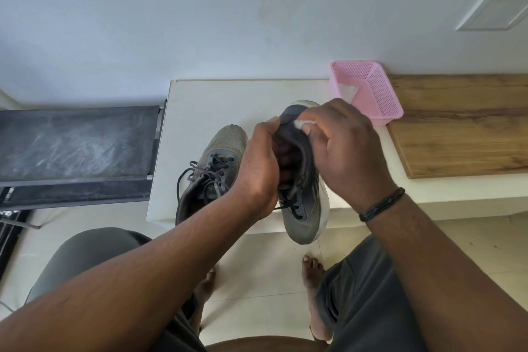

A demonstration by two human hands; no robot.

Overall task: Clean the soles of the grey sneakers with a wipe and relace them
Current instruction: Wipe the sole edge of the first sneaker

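We hold one grey mesh sneaker (304, 208) above the white bench (200, 100), our left hand (261, 171) gripping its collar, our right hand (345, 148) pinching a white wipe (303, 124) against its heel; the other grey sneaker (213, 168) rests left of it.

no readable text, small emblem on sneaker tongue (210, 189) illegible

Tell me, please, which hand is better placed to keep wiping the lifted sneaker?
The right hand: it already pinches the white wipe at the heel of the lifted sneaker, while the left hand grips and steadies that shoe.
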